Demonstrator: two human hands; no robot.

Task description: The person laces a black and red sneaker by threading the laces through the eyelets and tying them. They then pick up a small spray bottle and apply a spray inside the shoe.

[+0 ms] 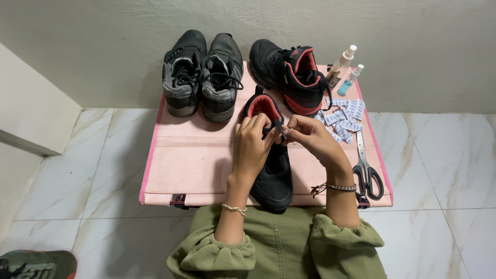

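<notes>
Olive-green sleeves, gathered at the cuffs, fill the bottom edge of the view, and both bare forearms reach up from them over a small pink fabric table. Each wrist wears a thin bracelet. A black shoe with a red lining lies on the table's near half, toe pointing toward the person and slightly over the front edge, heel opening away. The left hand rests on the shoe's tongue area, fingers curled together over it. The right hand sits just beside it, thumb and forefinger pinched on a black lace at the shoe's throat; the two hands nearly touch. Behind, against the wall, stands a pair of worn black and grey shoes, and to their right the matching black shoe with red trim. Two small spray bottles stand at the far right corner, a heap of small white packets lies below them, and black-handled scissors lie along the right edge.
</notes>
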